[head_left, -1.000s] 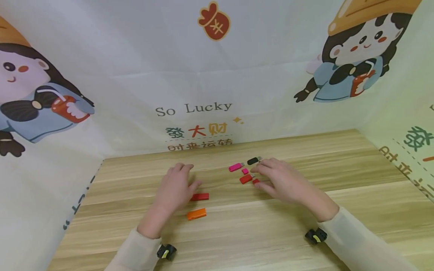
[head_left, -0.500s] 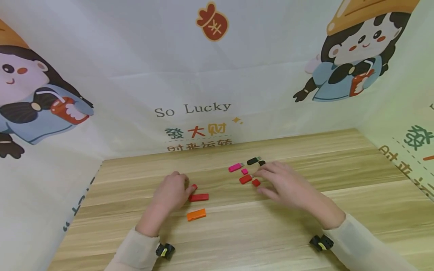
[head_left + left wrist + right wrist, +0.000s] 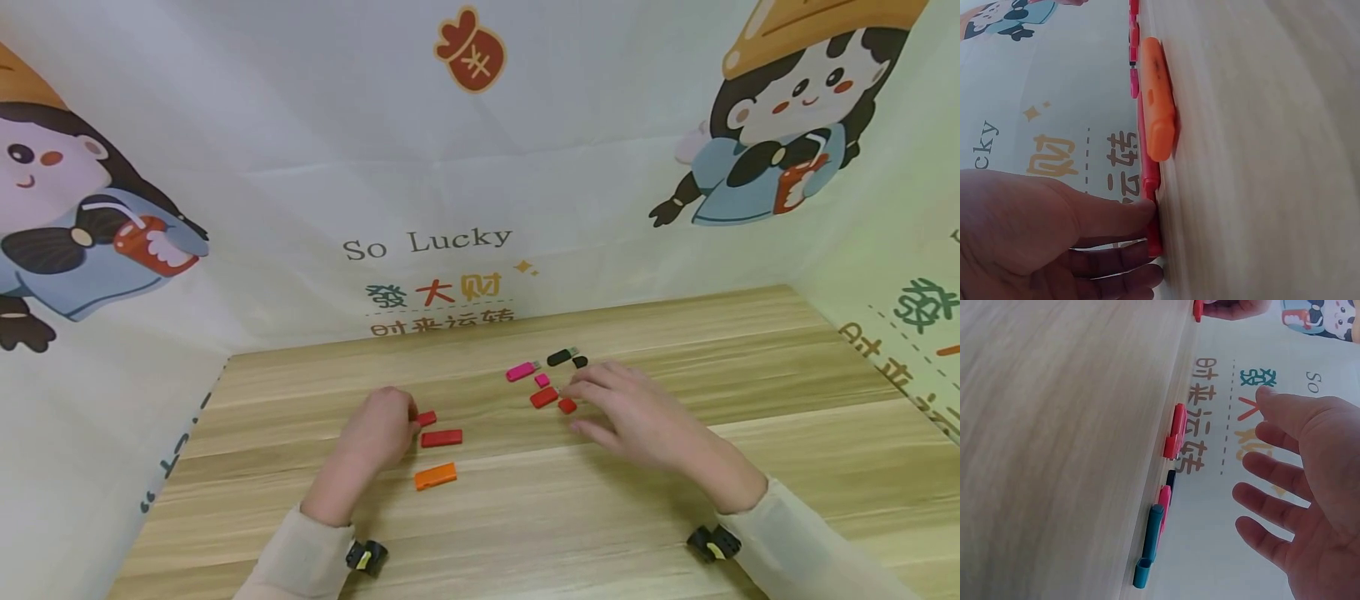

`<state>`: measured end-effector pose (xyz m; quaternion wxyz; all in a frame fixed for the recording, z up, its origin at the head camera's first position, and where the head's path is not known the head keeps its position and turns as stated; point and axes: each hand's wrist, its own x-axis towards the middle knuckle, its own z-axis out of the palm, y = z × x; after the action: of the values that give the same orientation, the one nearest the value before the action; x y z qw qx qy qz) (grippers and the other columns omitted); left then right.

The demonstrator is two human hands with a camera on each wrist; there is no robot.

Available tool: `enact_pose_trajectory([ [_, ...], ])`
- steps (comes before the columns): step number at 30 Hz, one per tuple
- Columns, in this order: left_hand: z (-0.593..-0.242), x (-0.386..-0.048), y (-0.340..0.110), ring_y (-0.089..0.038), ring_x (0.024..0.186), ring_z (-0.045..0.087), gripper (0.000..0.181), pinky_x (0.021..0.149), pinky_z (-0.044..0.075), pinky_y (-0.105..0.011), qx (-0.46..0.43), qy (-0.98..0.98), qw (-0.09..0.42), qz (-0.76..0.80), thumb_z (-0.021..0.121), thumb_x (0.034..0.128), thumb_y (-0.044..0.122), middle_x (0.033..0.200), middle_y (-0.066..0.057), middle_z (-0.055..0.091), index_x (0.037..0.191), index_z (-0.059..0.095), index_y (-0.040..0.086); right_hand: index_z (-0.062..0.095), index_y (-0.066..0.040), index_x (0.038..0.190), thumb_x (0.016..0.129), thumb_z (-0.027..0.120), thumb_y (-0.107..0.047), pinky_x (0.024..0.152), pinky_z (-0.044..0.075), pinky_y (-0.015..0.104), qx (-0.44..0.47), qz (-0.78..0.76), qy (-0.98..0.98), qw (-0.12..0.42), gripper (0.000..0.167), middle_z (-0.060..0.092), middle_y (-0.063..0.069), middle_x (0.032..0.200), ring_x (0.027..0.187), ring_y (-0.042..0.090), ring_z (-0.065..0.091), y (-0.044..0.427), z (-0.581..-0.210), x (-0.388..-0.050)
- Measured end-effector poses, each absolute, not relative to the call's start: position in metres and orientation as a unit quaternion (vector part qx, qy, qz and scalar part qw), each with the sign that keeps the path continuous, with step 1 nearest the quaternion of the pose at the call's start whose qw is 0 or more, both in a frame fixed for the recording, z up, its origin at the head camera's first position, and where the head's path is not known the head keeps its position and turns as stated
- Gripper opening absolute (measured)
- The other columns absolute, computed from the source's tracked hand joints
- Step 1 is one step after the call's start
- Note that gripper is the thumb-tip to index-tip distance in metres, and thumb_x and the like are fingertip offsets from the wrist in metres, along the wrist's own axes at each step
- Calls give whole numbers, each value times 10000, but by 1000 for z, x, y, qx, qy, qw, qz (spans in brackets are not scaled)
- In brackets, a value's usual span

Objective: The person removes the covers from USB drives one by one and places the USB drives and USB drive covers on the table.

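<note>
In the head view my left hand is at the left group of sticks. Its thumb and fingers pinch a small red USB stick, mostly hidden behind them. Just nearer lie another red USB stick and an orange USB stick, no plugs showing. My right hand hovers, fingers loosely spread and holding nothing, beside a red uncapped USB stick and its loose red cap. Behind are a pink USB stick with a pink cap, and a black USB stick with a black cap.
A teal stick with a teal cap piece shows only in the right wrist view. All lie on a wood-grain table. A printed cloth rises at its back and sides.
My left hand has lowered and drawn nearer; its fingers have closed on the small red USB stick. My right hand has pulled slightly back and right, baring the black cap.
</note>
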<state>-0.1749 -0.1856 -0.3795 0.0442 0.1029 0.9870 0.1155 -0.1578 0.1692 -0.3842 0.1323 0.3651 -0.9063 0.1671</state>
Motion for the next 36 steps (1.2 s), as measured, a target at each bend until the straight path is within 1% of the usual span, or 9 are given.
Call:
enact_pose_trajectory([
  [5,-381,-176,-185,-254,827,631,109,777,580,-430,98,987,45,120,765,982,97,912,-103,671,925,709,22,723,-100,1303,969,808,-273,1086,478,563,363,169,-907,129,385,673,57,1314,1266,296,592,169,-384,-158],
  [11,-383,-179,-185,-241,822,608,111,768,566,-413,98,985,42,135,777,960,56,904,-83,644,960,671,21,713,-93,1320,976,799,-271,1093,472,574,358,169,-910,121,397,670,79,1333,1276,308,594,168,-383,-158],
  [18,-384,-179,-185,-234,774,595,78,715,556,-395,95,985,45,138,761,954,18,879,-85,656,936,686,29,703,-93,1338,991,781,-279,1078,484,572,354,174,-912,112,401,666,74,1342,1258,301,603,168,-381,-158],
  [23,-381,-179,-183,-233,786,575,70,720,542,-383,94,984,34,150,746,960,20,902,-77,645,935,682,36,688,-78,1361,996,773,-296,1090,479,565,353,170,-914,107,434,665,80,1341,1260,306,610,165,-379,-160],
  [30,-374,-179,-172,-226,770,559,64,711,527,-369,106,980,16,166,745,968,36,885,-62,619,949,685,40,684,-64,1360,986,786,-293,1093,487,533,355,168,-913,111,450,668,89,1338,1257,305,617,161,-376,-163],
  [36,-366,-176,-160,-232,812,569,42,765,552,-377,119,978,-12,171,732,974,9,917,-67,622,982,693,22,674,-54,1383,1005,764,-303,1107,477,538,350,167,-916,103,463,664,100,1364,1281,317,611,156,-374,-166],
])
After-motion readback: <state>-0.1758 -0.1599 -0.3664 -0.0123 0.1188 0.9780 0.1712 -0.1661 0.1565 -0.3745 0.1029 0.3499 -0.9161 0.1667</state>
